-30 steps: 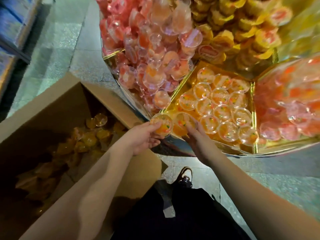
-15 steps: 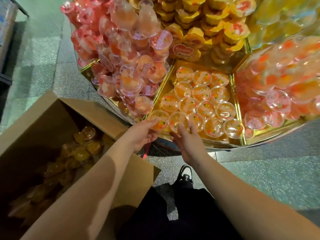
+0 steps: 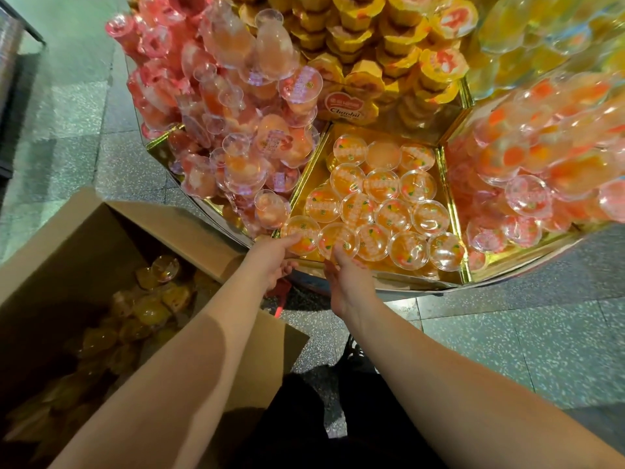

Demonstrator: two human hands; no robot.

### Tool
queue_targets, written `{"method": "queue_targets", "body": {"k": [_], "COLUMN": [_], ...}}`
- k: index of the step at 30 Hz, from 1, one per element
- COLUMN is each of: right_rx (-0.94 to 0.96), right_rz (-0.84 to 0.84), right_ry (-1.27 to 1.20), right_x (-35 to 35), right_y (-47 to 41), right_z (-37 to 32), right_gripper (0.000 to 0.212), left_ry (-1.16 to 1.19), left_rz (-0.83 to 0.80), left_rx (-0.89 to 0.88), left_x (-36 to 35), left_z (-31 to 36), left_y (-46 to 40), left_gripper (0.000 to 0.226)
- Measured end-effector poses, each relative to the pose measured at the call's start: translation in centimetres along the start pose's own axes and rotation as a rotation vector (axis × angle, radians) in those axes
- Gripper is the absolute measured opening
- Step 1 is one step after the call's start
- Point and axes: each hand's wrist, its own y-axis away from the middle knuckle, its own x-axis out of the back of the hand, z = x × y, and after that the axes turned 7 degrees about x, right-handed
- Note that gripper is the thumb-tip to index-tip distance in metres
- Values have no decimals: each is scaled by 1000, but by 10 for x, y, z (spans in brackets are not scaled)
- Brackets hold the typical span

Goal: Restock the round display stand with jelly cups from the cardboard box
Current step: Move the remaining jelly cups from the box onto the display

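At stand's front edge | two hands | left pinches one jelly cup | right touches another

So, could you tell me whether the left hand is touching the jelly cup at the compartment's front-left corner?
Touching: the head view shows the left hand with fingertips against the jelly cup.
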Motion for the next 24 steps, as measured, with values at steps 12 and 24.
{"method": "queue_targets", "body": {"k": [12, 24], "right_rx": [-37, -205], "right_rz": [165, -33], "right_ry": [222, 472], "right_x": [-2, 17], "right_y": [-14, -5], "right_z": [4, -20], "right_gripper": [30, 28], "left_ry": [-241, -298], "left_rz": [315, 289], "left_rx": [-48, -84], "left_x": [-13, -10], "left_z": [2, 6], "left_y": [-3, 12], "left_gripper": [43, 69]}}
